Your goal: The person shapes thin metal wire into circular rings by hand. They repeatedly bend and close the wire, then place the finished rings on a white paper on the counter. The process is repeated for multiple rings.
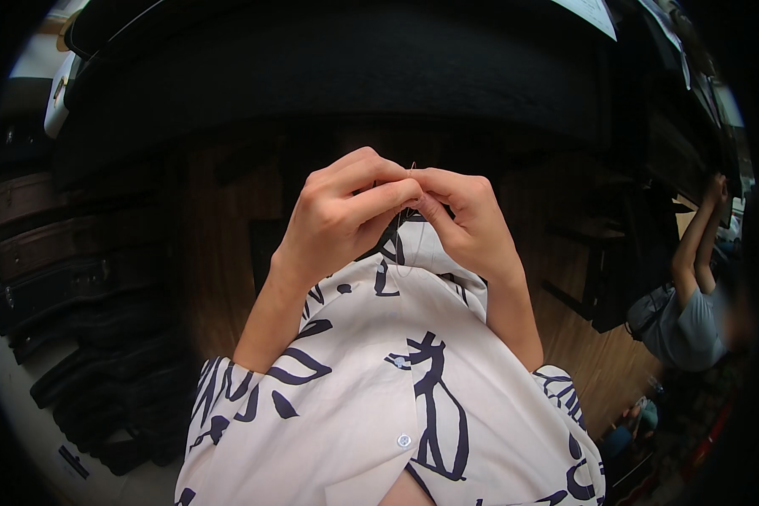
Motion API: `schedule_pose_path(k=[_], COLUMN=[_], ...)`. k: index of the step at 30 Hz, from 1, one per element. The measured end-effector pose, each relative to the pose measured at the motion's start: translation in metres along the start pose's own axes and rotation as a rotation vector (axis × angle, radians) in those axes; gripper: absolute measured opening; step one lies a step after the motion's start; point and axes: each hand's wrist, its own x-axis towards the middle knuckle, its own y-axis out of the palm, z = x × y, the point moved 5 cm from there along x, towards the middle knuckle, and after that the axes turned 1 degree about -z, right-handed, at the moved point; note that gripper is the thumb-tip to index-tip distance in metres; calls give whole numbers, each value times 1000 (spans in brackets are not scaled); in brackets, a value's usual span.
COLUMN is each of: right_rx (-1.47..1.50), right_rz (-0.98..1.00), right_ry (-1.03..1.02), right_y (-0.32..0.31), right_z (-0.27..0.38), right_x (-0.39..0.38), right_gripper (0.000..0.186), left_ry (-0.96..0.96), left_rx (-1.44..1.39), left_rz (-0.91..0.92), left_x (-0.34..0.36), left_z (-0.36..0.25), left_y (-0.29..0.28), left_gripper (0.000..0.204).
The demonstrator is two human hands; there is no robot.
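- Between the meeting fingertips of the left hand (325, 211) and the right hand (468, 215), a fine thread (413, 257) is held, with a small end or loop standing just above the fingers and a slack loop hanging below them.
- On both hands, the fingers are drawn together in a close pinch and the tips are touching or nearly so; whether something stiffer is also gripped there cannot fairly be told, since the strand is thin and the fingertips hide it.
- By its look, the thread may be judged very light, limp and easily lost between the pads; a sharp tug could snap or tangle it, so it is best taken near the pinch, with the loop left loose.
- Just behind the loop, on the wearer's side of the fingers, a white shirt (354, 405) with dark print is worn, by which the pale strand is partly masked and might be caught.
- Beyond the fingers, a broad black surface (354, 67) is seen; its near edge is lost in shadow.
- To either side of the fingers, room for drawing the thread outward seems to be given over the wooden floor (603, 371); stacked cases (51, 240) are seen well to the left, and another person (691, 329) well to the right.
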Motion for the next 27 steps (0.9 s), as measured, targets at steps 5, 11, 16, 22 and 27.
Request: schedule_pose_path(k=[5, 11, 16, 22, 27], right_rx=[16, 812, 1132, 1098, 970], right_rz=[-126, 168, 102, -127, -84], right_ry=[185, 521, 463, 455, 484], right_y=[-23, 17, 21, 6, -9], right_z=[-21, -37, -56, -56, -54], right_x=[-4, -7, -13, -12, -13], right_gripper=[33, 58, 34, 17, 19], left_ry=[9, 176, 231, 149, -13], left_rx=[192, 173, 184, 208, -35], left_rz=[38, 9, -47, 83, 12], left_x=[2, -2, -22, -18, -3], left_z=[4, -11, -16, -18, -3], left_y=[-1, 11, 27, 39, 32], left_gripper=[15, 18, 15, 25, 35])
